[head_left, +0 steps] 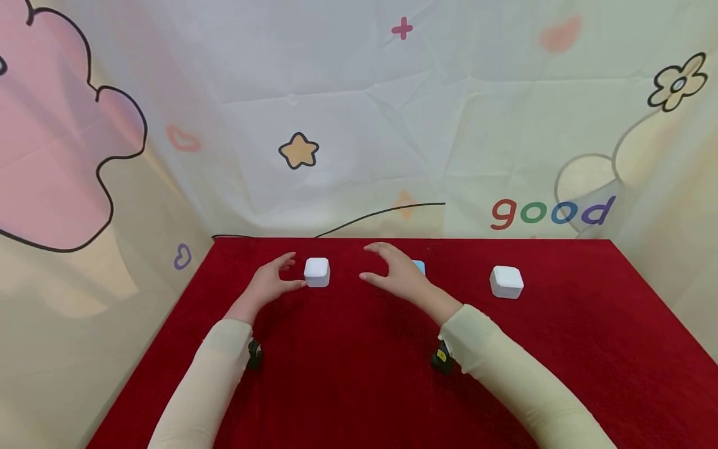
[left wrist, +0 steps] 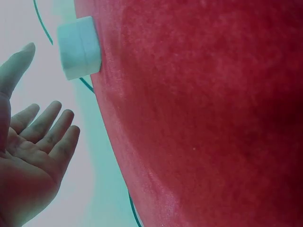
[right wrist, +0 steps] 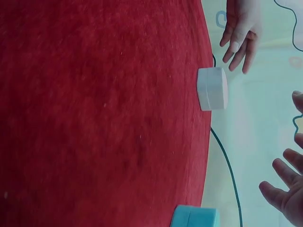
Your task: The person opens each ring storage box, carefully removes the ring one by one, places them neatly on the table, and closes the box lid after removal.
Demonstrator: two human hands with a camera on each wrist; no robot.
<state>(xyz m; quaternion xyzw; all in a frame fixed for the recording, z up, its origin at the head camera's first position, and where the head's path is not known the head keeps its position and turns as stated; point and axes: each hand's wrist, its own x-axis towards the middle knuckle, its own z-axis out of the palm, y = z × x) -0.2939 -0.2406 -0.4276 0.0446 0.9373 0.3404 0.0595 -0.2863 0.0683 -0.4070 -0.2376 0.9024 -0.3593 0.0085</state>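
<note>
On the red cloth, a small white box with rounded corners stands between my two hands. My left hand is just left of it, thumb tip right at its side, fingers spread and holding nothing. To its right my right hand hovers with fingers apart, also holding nothing. A light blue box is mostly hidden behind the right hand in the head view; the right wrist view shows part of this blue box. In the left wrist view the white box lies beyond the thumb and fingers.
Another white box sits farther right on the red cloth. Behind the table's far edge hangs a printed curtain with a star, hearts and the word "good". Dark wrist devices are strapped below both sleeves.
</note>
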